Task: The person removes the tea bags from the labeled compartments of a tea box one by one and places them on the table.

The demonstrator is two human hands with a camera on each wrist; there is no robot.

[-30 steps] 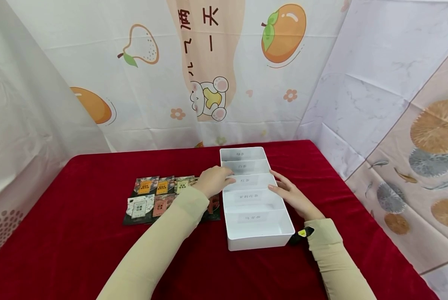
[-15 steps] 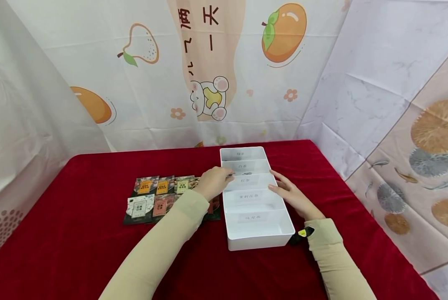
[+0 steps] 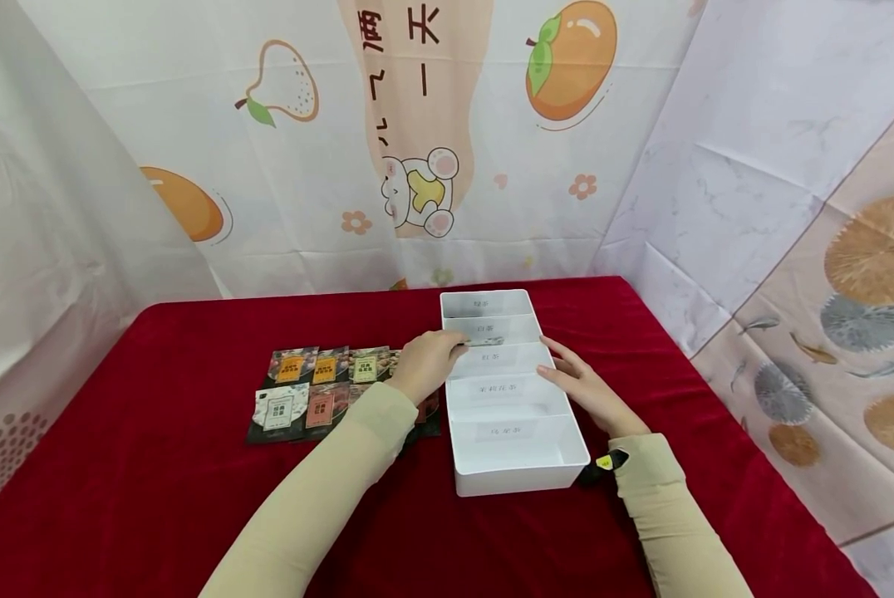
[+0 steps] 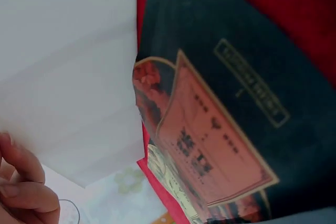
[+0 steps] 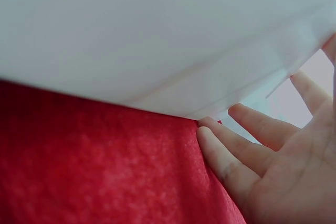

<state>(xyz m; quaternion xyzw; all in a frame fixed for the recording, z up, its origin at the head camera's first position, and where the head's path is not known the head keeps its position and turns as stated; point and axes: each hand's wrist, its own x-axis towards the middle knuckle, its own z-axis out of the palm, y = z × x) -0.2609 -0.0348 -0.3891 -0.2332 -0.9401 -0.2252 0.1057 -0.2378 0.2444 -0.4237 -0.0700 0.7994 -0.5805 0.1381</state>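
Note:
My left hand (image 3: 430, 361) reaches over the left rim of a long white divided box (image 3: 513, 482). Its curled fingers pinch the edge of a thin packet (image 3: 488, 341), which shows as a grey-white patterned strip in the second compartment from the back; the rest is hidden inside. In the left wrist view, the curled fingers (image 4: 29, 192) are beside the box's white wall. My right hand (image 3: 585, 386) rests along the box's right side, fingers spread and fairly straight, with fingertips at the rim. The right wrist view shows those fingers (image 5: 252, 150) against the box's outer wall.
Flat dark food packets with coloured labels lie in two rows left of the box, among them a white one (image 3: 278, 413), a red one (image 3: 326, 409) and a yellow-green one (image 3: 369, 365). My left forearm covers some. A red cloth (image 3: 140, 465) covers the table; printed curtains (image 3: 282, 166) hang behind.
More of the packet strip shows above the divider beside my left fingers, which have drawn together. My right hand and the box stay in place; the head view has shifted slightly.

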